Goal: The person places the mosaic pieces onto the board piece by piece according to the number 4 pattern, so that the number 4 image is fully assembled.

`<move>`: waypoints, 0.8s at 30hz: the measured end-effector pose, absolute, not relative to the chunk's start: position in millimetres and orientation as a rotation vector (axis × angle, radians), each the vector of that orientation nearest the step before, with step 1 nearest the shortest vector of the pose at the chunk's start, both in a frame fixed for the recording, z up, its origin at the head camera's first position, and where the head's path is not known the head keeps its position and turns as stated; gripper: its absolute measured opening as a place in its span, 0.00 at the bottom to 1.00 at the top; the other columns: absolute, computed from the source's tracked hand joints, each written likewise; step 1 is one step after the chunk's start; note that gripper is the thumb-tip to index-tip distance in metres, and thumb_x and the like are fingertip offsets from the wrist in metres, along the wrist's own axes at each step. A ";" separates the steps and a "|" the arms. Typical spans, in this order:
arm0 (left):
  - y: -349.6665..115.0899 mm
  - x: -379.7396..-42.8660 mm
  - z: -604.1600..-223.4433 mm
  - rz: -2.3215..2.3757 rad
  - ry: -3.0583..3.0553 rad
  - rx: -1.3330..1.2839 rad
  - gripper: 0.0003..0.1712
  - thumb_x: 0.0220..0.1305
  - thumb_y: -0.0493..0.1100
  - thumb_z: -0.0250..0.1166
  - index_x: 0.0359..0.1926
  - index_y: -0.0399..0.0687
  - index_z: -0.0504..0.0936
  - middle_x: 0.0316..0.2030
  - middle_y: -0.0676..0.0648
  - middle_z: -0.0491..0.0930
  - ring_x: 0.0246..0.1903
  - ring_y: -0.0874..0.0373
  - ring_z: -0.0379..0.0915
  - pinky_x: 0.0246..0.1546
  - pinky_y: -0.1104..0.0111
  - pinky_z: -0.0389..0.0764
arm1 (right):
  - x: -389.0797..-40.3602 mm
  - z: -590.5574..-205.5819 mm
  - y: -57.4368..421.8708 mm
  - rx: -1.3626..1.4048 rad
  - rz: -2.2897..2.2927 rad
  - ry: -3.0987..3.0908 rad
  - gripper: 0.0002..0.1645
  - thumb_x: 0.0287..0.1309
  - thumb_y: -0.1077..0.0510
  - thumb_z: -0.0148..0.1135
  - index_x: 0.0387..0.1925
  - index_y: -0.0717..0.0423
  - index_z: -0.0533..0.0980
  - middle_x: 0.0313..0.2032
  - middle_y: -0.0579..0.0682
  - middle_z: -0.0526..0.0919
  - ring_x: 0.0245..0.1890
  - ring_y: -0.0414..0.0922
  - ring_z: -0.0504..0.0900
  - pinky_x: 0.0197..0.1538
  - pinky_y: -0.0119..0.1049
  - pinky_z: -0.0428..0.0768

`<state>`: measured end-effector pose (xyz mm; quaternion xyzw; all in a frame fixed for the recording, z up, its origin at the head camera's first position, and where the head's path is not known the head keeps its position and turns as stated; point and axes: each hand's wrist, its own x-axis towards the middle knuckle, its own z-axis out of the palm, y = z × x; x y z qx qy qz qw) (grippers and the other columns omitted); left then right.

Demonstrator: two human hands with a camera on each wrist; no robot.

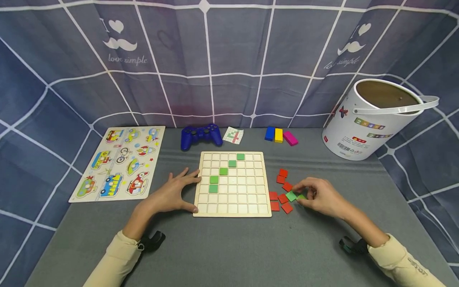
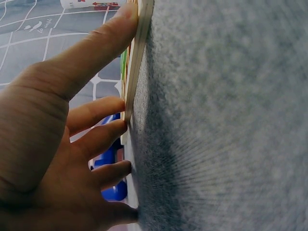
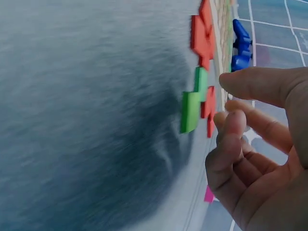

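A wooden grid board (image 1: 242, 198) lies flat on the table, with several green tiles (image 1: 232, 164) in a slanting line of its squares. My left hand (image 1: 170, 194) has its fingers spread along the board's left edge, the thumb and fingertips touching it. To the board's right lie several red tiles (image 1: 287, 207) and two loose green tiles (image 1: 291, 196). Just over these is my right hand (image 1: 320, 196), fingers partly bent. In the right wrist view a gap shows between its thumb and the nearer green tile (image 3: 190, 112), and nothing is visibly held.
A picture puzzle board (image 1: 120, 163) lies at the left. Along the back are a blue game controller (image 1: 201, 135), a small pattern card (image 1: 233, 135) and blue, yellow and pink blocks (image 1: 278, 135). A white bucket (image 1: 362, 127) stands at the back right, before a checked curtain.
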<state>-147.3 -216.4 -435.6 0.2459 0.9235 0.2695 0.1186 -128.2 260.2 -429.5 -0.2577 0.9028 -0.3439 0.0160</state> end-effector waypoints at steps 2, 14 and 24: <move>-216.5 -146.6 -435.4 0.798 2.701 0.719 0.57 0.38 0.58 0.84 0.70 0.46 0.72 0.76 0.49 0.55 0.76 0.38 0.39 0.63 0.27 0.34 | -123.2 -431.2 263.8 -0.764 -1.032 2.852 0.21 0.44 0.66 0.80 0.43 0.55 0.84 0.35 0.46 0.84 0.21 0.34 0.71 0.22 0.30 0.72; -217.0 -146.7 -436.4 0.809 2.702 0.728 0.57 0.38 0.59 0.84 0.70 0.46 0.72 0.77 0.49 0.55 0.76 0.38 0.38 0.63 0.27 0.34 | -113.4 -442.5 267.2 -0.643 -0.857 2.988 0.16 0.43 0.59 0.81 0.36 0.50 0.84 0.28 0.40 0.80 0.21 0.32 0.70 0.25 0.31 0.72; -217.5 -146.8 -434.9 0.814 2.693 0.720 0.57 0.38 0.59 0.84 0.70 0.46 0.72 0.77 0.49 0.54 0.76 0.37 0.38 0.63 0.27 0.33 | -120.8 -434.2 261.2 -0.681 -0.954 2.984 0.21 0.38 0.69 0.78 0.38 0.51 0.84 0.33 0.43 0.80 0.22 0.35 0.70 0.24 0.31 0.71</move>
